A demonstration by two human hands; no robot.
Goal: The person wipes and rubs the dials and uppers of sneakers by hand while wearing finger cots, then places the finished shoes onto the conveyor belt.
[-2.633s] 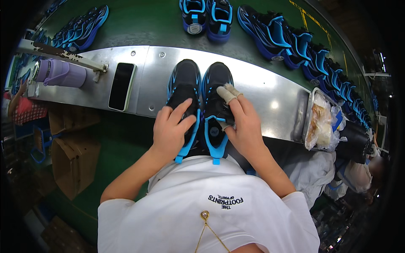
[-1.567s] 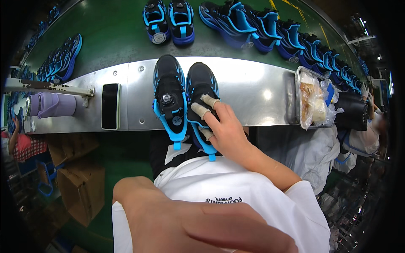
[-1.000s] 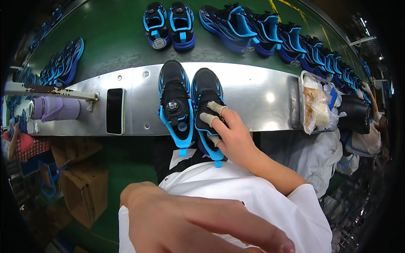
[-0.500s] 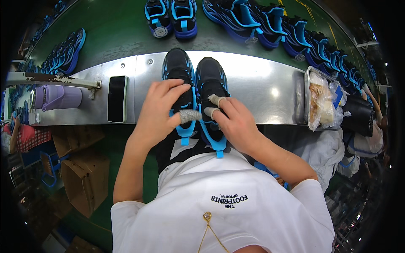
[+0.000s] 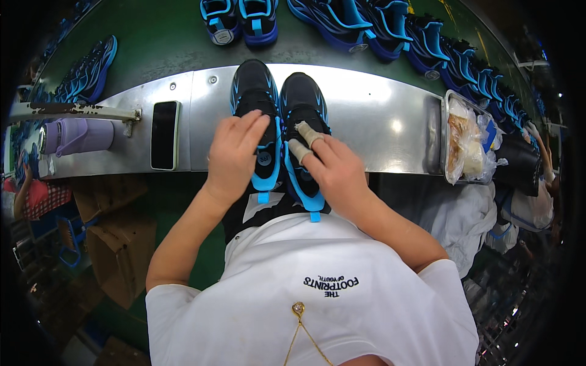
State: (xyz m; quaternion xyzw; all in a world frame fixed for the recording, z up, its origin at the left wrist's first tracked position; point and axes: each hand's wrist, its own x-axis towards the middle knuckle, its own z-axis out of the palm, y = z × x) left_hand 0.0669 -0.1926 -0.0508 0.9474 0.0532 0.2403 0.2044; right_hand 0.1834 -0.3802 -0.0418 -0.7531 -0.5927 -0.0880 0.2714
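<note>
Two black running shoes with bright blue collars and pull tabs lie side by side across the metal ledge, toes pointing away from me. Over the laces of the left shoe (image 5: 253, 79) rests my left hand (image 5: 233, 152), its fingers fairly straight and its thumb hidden. My right hand (image 5: 334, 168) lies over the lacing of the right shoe (image 5: 301, 91). Two of its digits, wrapped in beige covers, are stretched out and slightly apart at the laces. No tool shows in either hand. The heels of both shoes overhang the ledge toward my lap.
On the ledge (image 5: 390, 122) lie a phone (image 5: 164, 135) and a purple bottle (image 5: 85, 135) at the left. A metal tray (image 5: 447, 146) with plastic-wrapped items stands at the right. More shoes (image 5: 336, 24) line the green surface beyond. A cardboard box (image 5: 119, 256) sits below left.
My left hand has shifted slightly up and left off the shoe opening, uncovering its insole; its thumb has gone out of sight. The right hand stays at the laces. The whole view has shifted slightly.
</note>
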